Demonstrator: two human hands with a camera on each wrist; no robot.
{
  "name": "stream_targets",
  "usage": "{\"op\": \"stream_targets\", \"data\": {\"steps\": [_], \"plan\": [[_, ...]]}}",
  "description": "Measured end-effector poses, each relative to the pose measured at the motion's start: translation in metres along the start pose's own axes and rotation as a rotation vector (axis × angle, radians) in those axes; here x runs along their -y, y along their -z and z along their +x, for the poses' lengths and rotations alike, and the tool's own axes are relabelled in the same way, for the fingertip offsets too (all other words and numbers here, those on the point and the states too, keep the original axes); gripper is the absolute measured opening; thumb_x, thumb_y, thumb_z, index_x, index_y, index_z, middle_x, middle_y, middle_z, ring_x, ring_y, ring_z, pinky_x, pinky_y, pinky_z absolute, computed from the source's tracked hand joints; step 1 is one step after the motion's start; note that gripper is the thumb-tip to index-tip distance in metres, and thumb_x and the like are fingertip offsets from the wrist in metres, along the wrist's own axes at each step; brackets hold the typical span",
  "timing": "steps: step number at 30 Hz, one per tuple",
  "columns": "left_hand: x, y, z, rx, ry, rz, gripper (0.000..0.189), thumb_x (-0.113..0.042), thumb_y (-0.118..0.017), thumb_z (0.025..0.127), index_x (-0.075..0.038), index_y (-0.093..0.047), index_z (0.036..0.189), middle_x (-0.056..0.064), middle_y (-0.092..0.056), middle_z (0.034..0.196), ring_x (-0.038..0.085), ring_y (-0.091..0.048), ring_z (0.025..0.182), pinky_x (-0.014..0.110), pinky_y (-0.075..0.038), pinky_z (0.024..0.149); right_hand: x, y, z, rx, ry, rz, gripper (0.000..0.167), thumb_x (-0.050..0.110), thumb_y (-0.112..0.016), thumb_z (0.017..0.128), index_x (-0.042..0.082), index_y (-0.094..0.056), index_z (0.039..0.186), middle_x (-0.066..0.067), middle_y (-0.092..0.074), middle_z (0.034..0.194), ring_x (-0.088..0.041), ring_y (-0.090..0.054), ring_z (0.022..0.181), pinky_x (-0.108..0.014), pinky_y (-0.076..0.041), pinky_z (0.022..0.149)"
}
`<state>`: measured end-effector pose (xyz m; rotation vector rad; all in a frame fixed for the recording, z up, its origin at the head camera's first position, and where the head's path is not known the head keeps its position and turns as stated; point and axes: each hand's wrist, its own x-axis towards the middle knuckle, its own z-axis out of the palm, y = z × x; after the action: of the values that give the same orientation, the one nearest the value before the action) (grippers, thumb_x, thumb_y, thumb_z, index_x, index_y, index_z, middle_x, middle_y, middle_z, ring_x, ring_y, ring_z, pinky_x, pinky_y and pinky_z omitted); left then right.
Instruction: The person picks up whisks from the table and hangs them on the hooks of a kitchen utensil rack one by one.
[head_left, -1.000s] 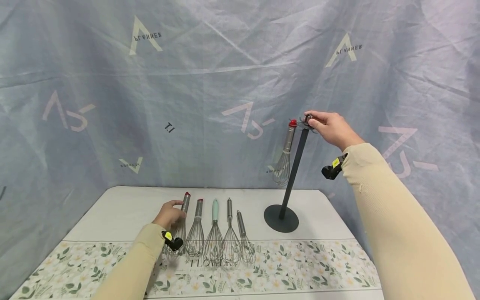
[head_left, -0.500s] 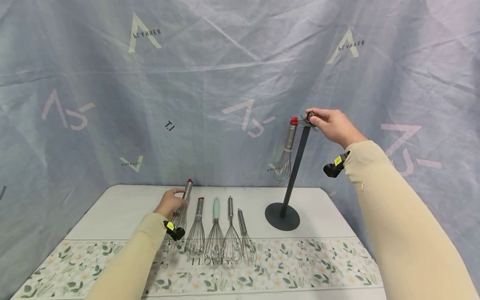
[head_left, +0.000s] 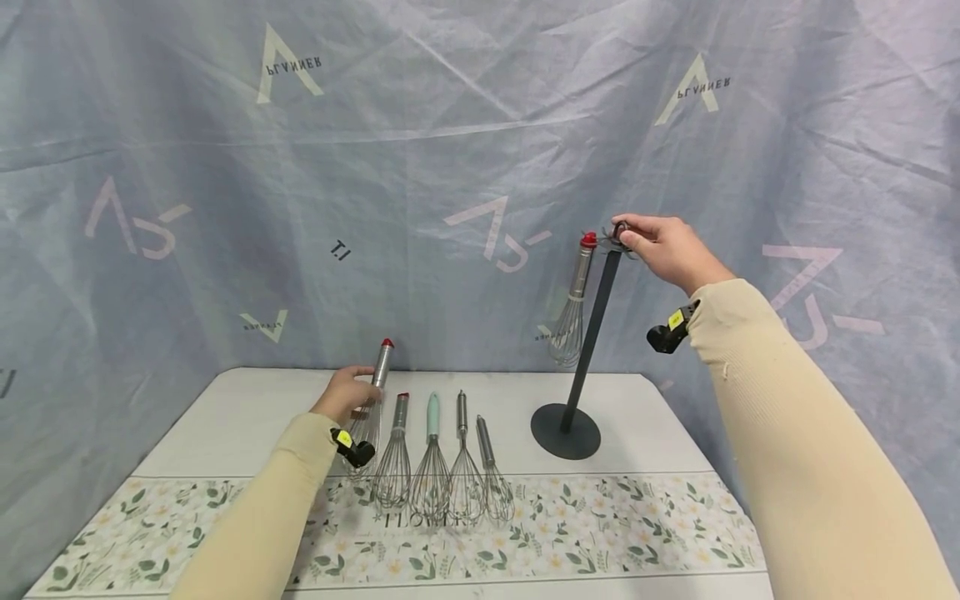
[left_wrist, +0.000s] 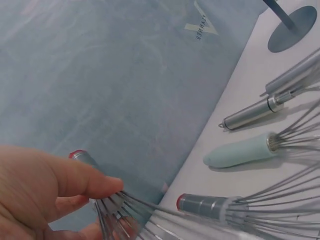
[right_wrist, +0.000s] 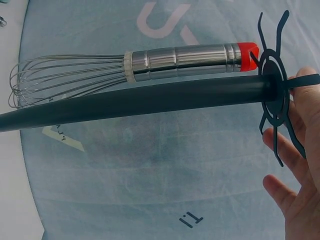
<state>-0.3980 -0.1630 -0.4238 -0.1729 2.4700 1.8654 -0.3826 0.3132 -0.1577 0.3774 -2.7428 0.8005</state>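
Note:
My left hand (head_left: 347, 395) grips a metal whisk (head_left: 382, 367) with a red end cap, fingers round it where wires meet handle, as the left wrist view shows. That whisk is tilted, its capped end up, raised above the table's back part. At the right, my right hand (head_left: 671, 250) pinches the top loop of a dark utensil stand (head_left: 592, 333). A second red-capped whisk (right_wrist: 185, 62) hangs by its end from a hook of the stand's hook ring (right_wrist: 275, 90). In the right wrist view some fingers spread beside the ring.
Several whisks lie in a row on the white table (head_left: 247, 408): a red-capped one (head_left: 401, 412), a mint-handled one (head_left: 432, 414) and plain metal ones (head_left: 462, 412). The stand's round base (head_left: 555, 433) rests at back right. A grey-blue curtain (head_left: 420, 167) hangs behind.
My left hand has lifted the red-capped whisk from the row, moving it up, back and slightly right. The right hand still holds the stand's top; the hanging whisk stays in place.

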Motion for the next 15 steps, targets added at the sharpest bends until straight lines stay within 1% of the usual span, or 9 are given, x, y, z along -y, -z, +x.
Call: {"op": "stream_targets", "data": {"steps": [4,7,9,11,14,15], "plan": [[-0.008,-0.001,0.001,0.012,-0.007,-0.019,0.064,0.001,-0.065,0.093,-0.002,-0.04,0.152,0.026,-0.058,0.125,0.032,-0.063,0.097,0.05,-0.055,0.079,0.0,0.0,0.0,0.001,-0.008,0.002,0.054,0.043,-0.047,0.107,0.029,-0.038,0.158,-0.017,-0.045,0.154,-0.041,-0.041,0.141,-0.065,-0.033,0.109],[-0.014,-0.002,0.0,0.017,-0.014,-0.034,0.064,0.002,-0.064,0.093,-0.002,-0.04,0.151,0.025,-0.058,0.124,0.031,-0.063,0.096,0.045,-0.056,0.073,0.0,0.0,-0.001,0.003,-0.013,0.005,0.054,0.043,-0.047,0.106,0.028,-0.038,0.158,-0.016,-0.045,0.154,-0.04,-0.041,0.142,-0.065,-0.033,0.109],[-0.018,-0.003,-0.001,0.027,-0.028,-0.035,0.064,0.002,-0.064,0.093,0.0,-0.038,0.152,0.025,-0.058,0.123,0.031,-0.063,0.096,0.041,-0.055,0.068,0.001,0.0,-0.001,0.004,-0.013,0.006,0.054,0.043,-0.047,0.106,0.029,-0.038,0.158,-0.016,-0.045,0.155,-0.04,-0.04,0.142,-0.065,-0.033,0.109],[-0.023,-0.004,-0.002,0.026,-0.033,-0.039,0.065,0.002,-0.064,0.093,0.0,-0.038,0.152,0.024,-0.059,0.121,0.03,-0.062,0.093,0.038,-0.054,0.067,0.001,0.0,-0.001,0.006,-0.012,0.006,0.054,0.044,-0.047,0.106,0.029,-0.038,0.158,-0.016,-0.044,0.155,-0.04,-0.04,0.142,-0.065,-0.032,0.109],[-0.03,-0.006,-0.003,0.027,-0.054,-0.034,0.067,0.002,-0.064,0.093,0.0,-0.035,0.153,0.024,-0.059,0.119,0.028,-0.061,0.091,0.041,-0.054,0.072,0.001,0.0,-0.001,0.008,-0.01,0.005,0.054,0.044,-0.047,0.106,0.03,-0.038,0.158,-0.017,-0.044,0.155,-0.041,-0.04,0.142,-0.065,-0.032,0.11],[-0.032,-0.006,-0.003,0.022,-0.058,-0.038,0.067,0.002,-0.064,0.093,-0.002,-0.035,0.153,0.023,-0.059,0.12,0.027,-0.06,0.092,0.044,-0.054,0.075,0.001,0.0,-0.001,0.008,-0.012,0.004,0.054,0.044,-0.047,0.106,0.03,-0.038,0.158,-0.016,-0.043,0.155,-0.041,-0.039,0.142,-0.065,-0.032,0.11]]}}
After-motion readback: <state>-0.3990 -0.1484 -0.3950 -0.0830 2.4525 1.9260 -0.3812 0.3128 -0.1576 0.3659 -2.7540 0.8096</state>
